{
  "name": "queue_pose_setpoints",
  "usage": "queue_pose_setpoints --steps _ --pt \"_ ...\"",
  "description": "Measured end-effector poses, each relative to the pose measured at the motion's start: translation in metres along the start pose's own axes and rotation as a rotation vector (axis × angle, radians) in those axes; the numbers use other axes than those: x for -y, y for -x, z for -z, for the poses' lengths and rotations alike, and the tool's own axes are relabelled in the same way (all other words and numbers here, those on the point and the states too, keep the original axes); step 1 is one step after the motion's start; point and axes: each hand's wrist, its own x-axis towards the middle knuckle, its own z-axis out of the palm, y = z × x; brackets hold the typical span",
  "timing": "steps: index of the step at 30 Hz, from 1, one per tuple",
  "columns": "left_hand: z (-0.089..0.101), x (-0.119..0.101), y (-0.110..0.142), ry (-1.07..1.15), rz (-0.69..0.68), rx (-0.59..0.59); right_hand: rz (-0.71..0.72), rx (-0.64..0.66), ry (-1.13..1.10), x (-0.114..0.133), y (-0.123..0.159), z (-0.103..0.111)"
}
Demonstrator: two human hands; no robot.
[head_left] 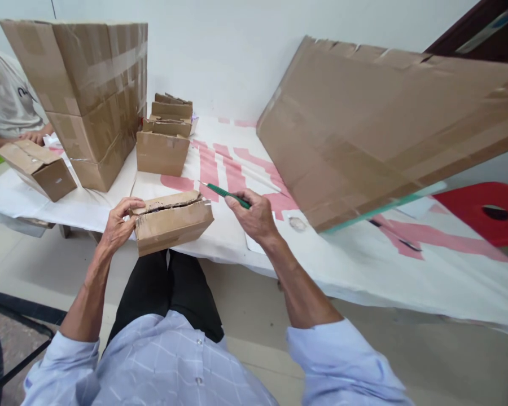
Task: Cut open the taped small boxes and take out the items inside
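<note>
A small brown cardboard box is tilted at the table's front edge, just above my lap. Its top has a ragged, narrow gap along the seam, and what lies inside is too dark to make out. My left hand grips the box's left end, fingers on top. To the right of the box, my right hand is closed around a green-handled craft knife. The knife's thin tip points left, above the table and apart from the box.
Tall stacked taped boxes stand at the left, beside a closed box and a seated person. Several open boxes line up behind. A large cardboard sheet leans at the right, near a red stool and a dark pen-like tool.
</note>
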Motion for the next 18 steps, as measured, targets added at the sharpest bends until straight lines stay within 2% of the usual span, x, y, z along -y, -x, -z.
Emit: queue_pose_setpoints --steps 5,8,12,14,18 --pt "0.000 -0.001 0.005 0.020 0.019 0.003 -0.182 0.121 0.147 -0.056 0.016 -0.036" --pt "-0.001 -0.004 0.005 0.017 0.044 -0.003 -0.213 0.100 0.097 -0.072 0.023 -0.050" --pt "-0.002 -0.007 0.003 0.015 0.138 -0.035 -0.178 -0.043 -0.093 -0.066 0.016 -0.046" --pt "-0.002 -0.007 0.003 -0.022 0.129 -0.037 -0.170 -0.089 -0.201 -0.056 0.011 -0.038" --pt "0.001 -0.007 0.000 -0.053 0.070 -0.033 -0.151 -0.008 -0.415 -0.033 0.007 -0.017"
